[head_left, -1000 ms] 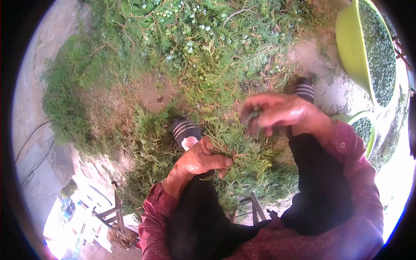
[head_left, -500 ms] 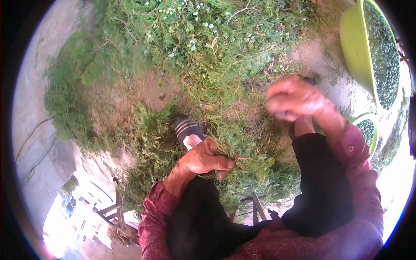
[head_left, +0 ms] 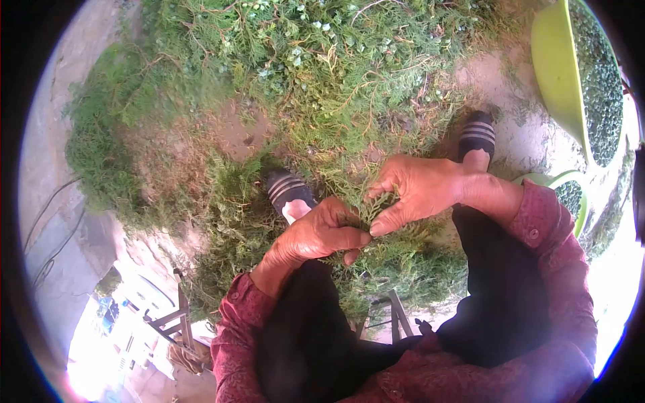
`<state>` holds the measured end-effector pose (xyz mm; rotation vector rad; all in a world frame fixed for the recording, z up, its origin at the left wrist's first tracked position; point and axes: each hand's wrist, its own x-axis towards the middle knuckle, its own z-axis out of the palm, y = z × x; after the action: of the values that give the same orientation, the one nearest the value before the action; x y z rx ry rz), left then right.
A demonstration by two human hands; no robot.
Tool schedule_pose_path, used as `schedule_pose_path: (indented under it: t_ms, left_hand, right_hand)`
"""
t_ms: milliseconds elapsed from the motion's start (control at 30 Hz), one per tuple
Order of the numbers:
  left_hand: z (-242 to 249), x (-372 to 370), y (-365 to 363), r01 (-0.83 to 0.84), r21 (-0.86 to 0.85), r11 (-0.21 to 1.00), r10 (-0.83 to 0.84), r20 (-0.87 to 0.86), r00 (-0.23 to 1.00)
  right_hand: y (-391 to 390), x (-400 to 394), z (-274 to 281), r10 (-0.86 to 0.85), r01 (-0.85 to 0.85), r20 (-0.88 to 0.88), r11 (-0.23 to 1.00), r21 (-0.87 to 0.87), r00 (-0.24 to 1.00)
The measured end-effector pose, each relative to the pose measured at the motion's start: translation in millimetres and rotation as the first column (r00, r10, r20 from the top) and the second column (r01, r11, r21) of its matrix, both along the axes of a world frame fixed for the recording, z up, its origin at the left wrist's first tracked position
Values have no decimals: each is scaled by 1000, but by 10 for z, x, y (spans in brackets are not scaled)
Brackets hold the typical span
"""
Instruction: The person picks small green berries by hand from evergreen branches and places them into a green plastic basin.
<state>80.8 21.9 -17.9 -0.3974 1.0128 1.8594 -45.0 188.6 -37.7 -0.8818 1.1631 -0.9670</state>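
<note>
My left hand (head_left: pixel 320 232) is closed in a pinch on a green evergreen sprig (head_left: pixel 378 205) above my lap, its thumb pointing right. My right hand (head_left: pixel 424 190) meets it from the right, with thumb and fingers curled about the sprig's leafy part. The two thumb tips almost touch. Whether a small cone sits between the right fingers is hidden. Beneath and beyond both hands lies a broad heap of cut evergreen branches (head_left: pixel 302 74), dotted with pale bluish-green cones.
At the right stands a large lime-green basin (head_left: pixel 556 74) full of small green cones (head_left: pixel 600 101). A smaller green container (head_left: pixel 579 213) sits below it, partly behind my right arm. My striped shoes (head_left: pixel 287 191) rest among the clippings. A wooden frame (head_left: pixel 180 316) is at lower left.
My right hand has moved left and down from near the right shoe to the sprig. My left hand keeps its hold and has hardly moved.
</note>
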Motion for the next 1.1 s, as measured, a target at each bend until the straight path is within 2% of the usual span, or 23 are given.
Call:
schedule_pose_path:
  t_ms: [67,100,133,167,233,267,300,367,400,467,533,633,700,733,800,867,933,967,1100]
  left_hand:
    - [18,30,-2,-14,15,1000,14,18,1000]
    - [60,41,1,-49,-22,999,51,56,997]
    - [82,43,3,-84,-61,995,89,90,992]
    - [61,52,-6,-86,-59,995,91,87,992]
    - [-16,95,-25,-96,-46,994,95,-40,995]
    - [-35,99,-23,-97,-44,994,95,-40,995]
    - [-50,99,-23,-105,-80,991,101,-63,993]
    - [-86,111,-25,-118,-115,986,109,-84,991]
    - [-100,126,-24,-95,-165,982,77,-112,991]
    - [-99,120,-17,-71,-215,974,41,-141,989]
    - [-80,91,-7,-62,-221,973,28,-154,988]
    - [-103,111,-29,-92,-234,968,63,-126,990]
    - [-118,130,-23,-116,-228,967,100,-84,991]
    - [-126,143,-18,-143,-223,964,136,-44,990]
    - [-155,147,-14,-196,-219,956,185,-72,980]
    - [-145,119,9,-249,-218,944,230,-106,967]
    - [-108,62,89,-351,-270,896,339,-92,936]
    - [-115,53,93,-352,-272,896,339,-96,936]
    - [-187,79,120,-268,-312,912,219,-184,958]
  right_hand:
    - [64,63,-66,-154,145,-62,980,-136,986]
    - [110,12,-70,-154,145,-61,980,-135,986]
    - [153,-112,-56,-232,213,139,967,141,963]
    - [212,-233,-69,-349,210,299,886,413,888]
    - [380,-316,-129,-484,308,452,859,409,749]
    - [406,-308,-119,-518,338,503,848,408,692]
    - [415,-272,-141,-518,338,503,848,408,692]
    - [419,-172,-203,-393,180,538,896,405,746]
    - [412,-152,-184,-391,177,540,897,406,745]
    - [338,-140,-93,-220,11,489,919,395,844]
    - [279,-113,-46,-223,16,479,917,399,849]
    - [259,-103,-62,-272,60,432,894,443,860]
    - [391,-185,-178,-419,144,493,853,502,762]
    - [461,-239,-216,-419,143,493,852,503,763]
    - [588,-348,-267,-597,404,528,800,443,604]
    - [589,-335,-188,-596,406,478,797,447,644]
    - [476,-240,-92,-448,231,359,830,508,818]
    - [406,-177,-75,-366,151,335,839,523,868]
    - [240,39,-155,-257,66,384,893,445,887]
